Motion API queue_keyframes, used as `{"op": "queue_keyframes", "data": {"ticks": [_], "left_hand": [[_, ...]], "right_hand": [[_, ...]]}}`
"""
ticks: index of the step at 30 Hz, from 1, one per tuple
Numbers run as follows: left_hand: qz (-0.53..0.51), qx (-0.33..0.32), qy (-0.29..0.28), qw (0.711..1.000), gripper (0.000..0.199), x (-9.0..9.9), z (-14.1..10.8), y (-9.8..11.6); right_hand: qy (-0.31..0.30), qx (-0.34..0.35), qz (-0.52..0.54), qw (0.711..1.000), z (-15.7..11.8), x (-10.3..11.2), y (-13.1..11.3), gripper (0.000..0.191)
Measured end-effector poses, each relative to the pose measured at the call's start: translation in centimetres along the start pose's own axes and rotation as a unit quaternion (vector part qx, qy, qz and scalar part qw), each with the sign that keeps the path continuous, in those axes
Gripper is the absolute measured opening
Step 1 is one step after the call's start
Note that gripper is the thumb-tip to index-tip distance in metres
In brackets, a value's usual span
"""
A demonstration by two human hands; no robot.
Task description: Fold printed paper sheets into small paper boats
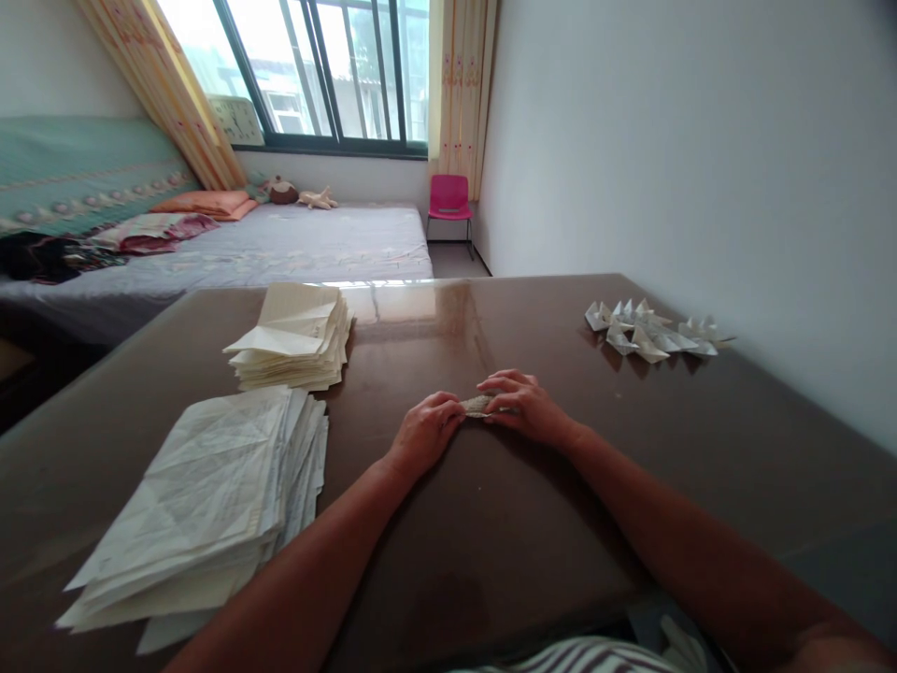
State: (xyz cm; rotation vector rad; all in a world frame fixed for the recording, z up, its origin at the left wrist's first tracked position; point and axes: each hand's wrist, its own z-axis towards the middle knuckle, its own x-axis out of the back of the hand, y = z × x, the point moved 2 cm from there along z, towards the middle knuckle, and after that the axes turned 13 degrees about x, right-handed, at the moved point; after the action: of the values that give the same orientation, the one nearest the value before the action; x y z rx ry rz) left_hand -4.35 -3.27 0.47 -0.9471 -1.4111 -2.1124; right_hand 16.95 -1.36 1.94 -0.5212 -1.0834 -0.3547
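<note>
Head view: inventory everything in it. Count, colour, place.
glossy flat-topped table: one, brown, foreground
small folded paper piece: one, beige, table centre
stack of creased paper sheets: one, off-white, table near left
stack of folded paper sheets: one, cream, behind it
pointed folded-paper shapes: several overlapping, white and cream, table far right
bed: one, pale lilac sheet, far left
crumpled cloths: at least two, black and pink-white, bed
folded bedding: one pile, orange, bed
soft toys: at least two, brown and cream, bed
framed window: one, dark frame, back wall
floral curtains: two, yellow-orange, beside window
square clock: one, pale, windowsill
chair: one, pink, back corner
striped garment: one, black-white, bottom edge
left hand: one, bare, paper's left end
right hand: one, bare, paper's right end
</note>
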Motion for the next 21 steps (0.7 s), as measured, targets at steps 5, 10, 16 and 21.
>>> {"op": "queue_keyframes", "data": {"ticks": [5,10,16,21], "left_hand": [[0.006,-0.010,-0.003,1.000,0.023,0.1,0.2,0.2],[0.027,-0.007,-0.005,1.000,0.026,0.1,0.4,0.4],[0.022,0.002,-0.007,1.000,0.021,0.2,0.0,0.3],[0.024,-0.004,0.002,1.000,0.021,0.0,-0.2,0.4]], "right_hand": [[-0.002,-0.019,0.022,1.000,-0.1,-0.4,0.6,0.020],[0.009,-0.037,0.020,0.999,0.1,-0.7,0.4,0.020],[0.045,-0.038,0.089,0.994,-0.3,0.5,0.8,0.017],[0.069,-0.068,0.071,0.993,-0.1,1.9,1.7,0.016]]}}
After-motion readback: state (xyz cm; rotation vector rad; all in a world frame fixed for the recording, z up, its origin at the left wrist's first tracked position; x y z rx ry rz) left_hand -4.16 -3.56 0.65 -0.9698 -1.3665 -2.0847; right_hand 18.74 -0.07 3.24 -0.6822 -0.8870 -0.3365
